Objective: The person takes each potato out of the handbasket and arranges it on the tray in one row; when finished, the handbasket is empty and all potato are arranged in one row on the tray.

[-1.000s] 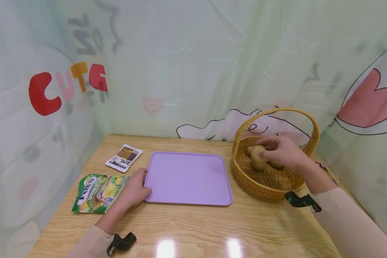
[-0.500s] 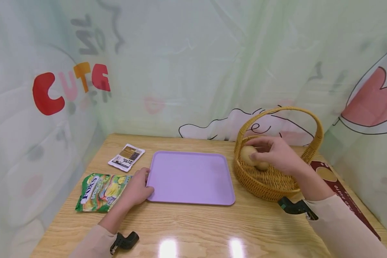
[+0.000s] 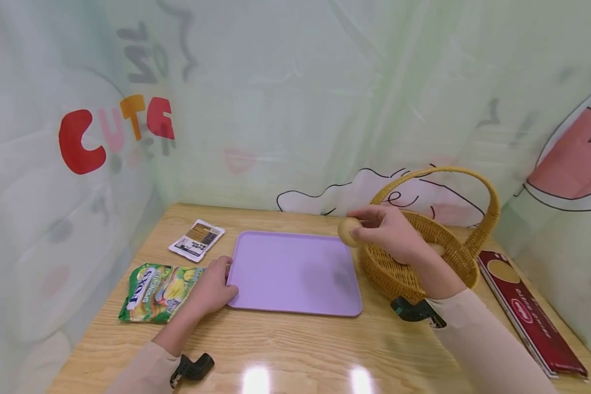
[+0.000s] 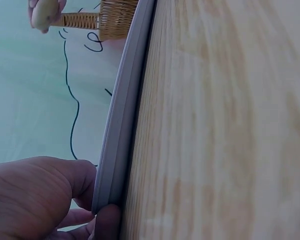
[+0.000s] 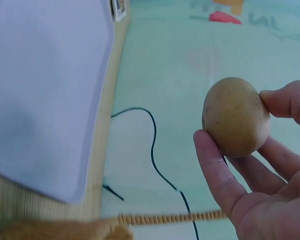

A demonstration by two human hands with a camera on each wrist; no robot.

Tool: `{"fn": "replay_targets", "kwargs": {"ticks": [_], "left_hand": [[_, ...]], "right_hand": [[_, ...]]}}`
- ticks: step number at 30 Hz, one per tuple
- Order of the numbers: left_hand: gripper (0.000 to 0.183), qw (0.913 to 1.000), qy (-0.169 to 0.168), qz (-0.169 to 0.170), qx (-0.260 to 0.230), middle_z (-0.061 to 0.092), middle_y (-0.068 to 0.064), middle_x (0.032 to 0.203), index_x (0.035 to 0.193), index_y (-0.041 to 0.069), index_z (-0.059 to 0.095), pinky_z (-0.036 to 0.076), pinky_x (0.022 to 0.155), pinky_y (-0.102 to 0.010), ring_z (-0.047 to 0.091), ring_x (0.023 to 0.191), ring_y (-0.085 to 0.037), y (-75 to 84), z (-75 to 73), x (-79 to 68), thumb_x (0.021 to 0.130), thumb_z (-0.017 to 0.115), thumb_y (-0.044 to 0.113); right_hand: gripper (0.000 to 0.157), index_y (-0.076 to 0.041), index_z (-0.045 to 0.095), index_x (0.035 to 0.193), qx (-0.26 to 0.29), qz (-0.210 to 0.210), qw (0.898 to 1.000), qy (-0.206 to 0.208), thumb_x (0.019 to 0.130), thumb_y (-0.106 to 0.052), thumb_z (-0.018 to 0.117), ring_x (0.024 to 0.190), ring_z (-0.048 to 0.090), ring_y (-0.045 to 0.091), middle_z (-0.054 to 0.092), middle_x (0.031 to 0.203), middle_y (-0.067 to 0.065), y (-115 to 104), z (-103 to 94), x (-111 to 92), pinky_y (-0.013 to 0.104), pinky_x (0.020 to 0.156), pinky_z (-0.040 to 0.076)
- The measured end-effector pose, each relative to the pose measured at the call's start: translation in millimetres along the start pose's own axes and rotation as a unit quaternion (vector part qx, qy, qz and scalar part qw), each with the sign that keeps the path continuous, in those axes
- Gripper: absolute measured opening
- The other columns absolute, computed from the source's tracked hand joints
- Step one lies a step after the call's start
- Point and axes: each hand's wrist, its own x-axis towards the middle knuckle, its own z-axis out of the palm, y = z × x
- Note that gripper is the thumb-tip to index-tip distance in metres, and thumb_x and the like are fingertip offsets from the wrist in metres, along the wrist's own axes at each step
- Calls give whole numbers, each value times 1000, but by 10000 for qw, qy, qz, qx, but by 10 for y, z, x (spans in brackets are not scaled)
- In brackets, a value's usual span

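My right hand (image 3: 386, 232) pinches a brown, speckled potato (image 3: 348, 232) between thumb and fingers, raised just above the right back corner of a lilac tray (image 3: 290, 273). The right wrist view shows the same potato (image 5: 236, 116) close up, clear of the table. With thumb and fingers at its rim, my left hand (image 3: 212, 290) grips the left edge of the tray; in the left wrist view the tray's rim (image 4: 121, 115) runs between them. Behind my right forearm stands a wicker basket (image 3: 386, 276) holding more potatoes (image 3: 437, 249), partly hidden.
Left of the tray lie a green Fox's candy bag (image 3: 160, 293) and a small white-and-brown packet (image 3: 197, 241). A long dark red package (image 3: 532, 317) lies right of the basket. The basket's tall handle (image 3: 443, 169) arches up near the curtain (image 3: 256, 109) behind the table.
My right hand has lifted the potato out of the basket and carried it left to the tray's back right corner. The left hand stays on the tray's edge.
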Motion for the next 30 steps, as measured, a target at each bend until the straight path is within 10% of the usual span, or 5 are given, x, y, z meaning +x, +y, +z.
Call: {"fn": "replay_targets", "kwargs": {"ticks": [13, 30], "left_hand": [[65, 9996, 77, 148, 228, 56, -21, 116, 130, -10, 49, 48, 89, -46, 56, 102, -30, 21, 13, -11, 70, 68, 6], [65, 9994, 37, -6, 333, 55, -20, 118, 132, -9, 48, 48, 91, -45, 56, 101, -29, 28, 26, 6, 72, 68, 7]], "right_hand": [[44, -10, 65, 128, 305, 238, 9992, 45, 86, -21, 72, 107, 61, 23, 64, 123, 8, 15, 339, 377, 42, 95, 45], [40, -3, 61, 128, 1178, 249, 9927, -13, 90, -11, 67, 98, 63, 21, 64, 119, 14, 104, 896, 750, 30, 81, 54]]}}
